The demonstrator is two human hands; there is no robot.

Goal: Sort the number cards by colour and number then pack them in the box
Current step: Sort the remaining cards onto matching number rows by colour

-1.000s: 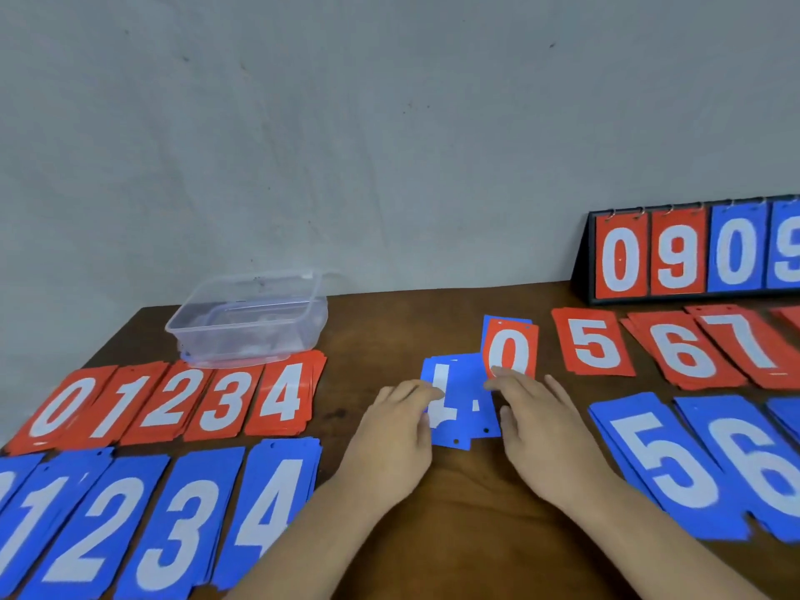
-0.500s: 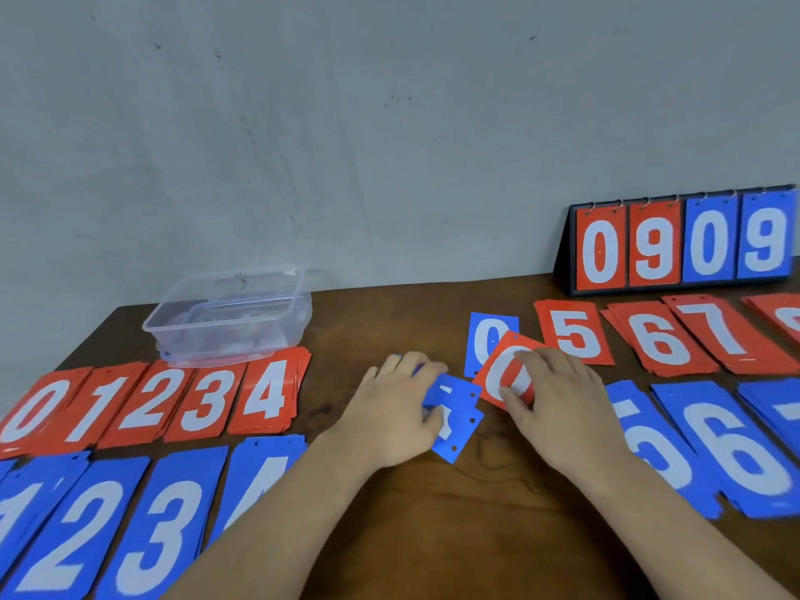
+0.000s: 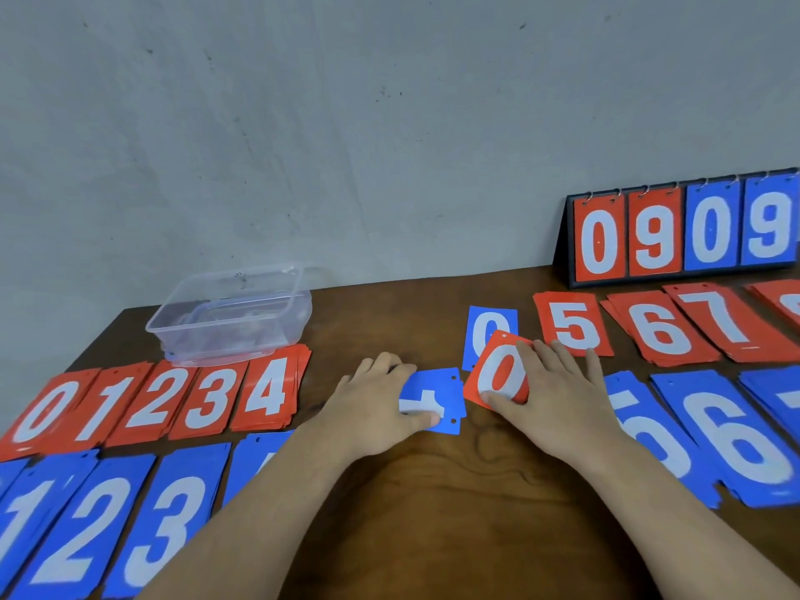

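The red 0 card [image 3: 498, 375], pinched by the right hand [image 3: 558, 396], has been dragged askew, partly off the blue 0 card [image 3: 489, 321]. A sideways blue card [image 3: 438, 395] is gripped by the left hand [image 3: 376, 404]. Last strays are being sorted; the box [image 3: 225, 335] is left at ten o'clock.

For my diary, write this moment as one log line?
left hand: grips blue number card | right hand: grips red 0 card | clear plastic box: untouched
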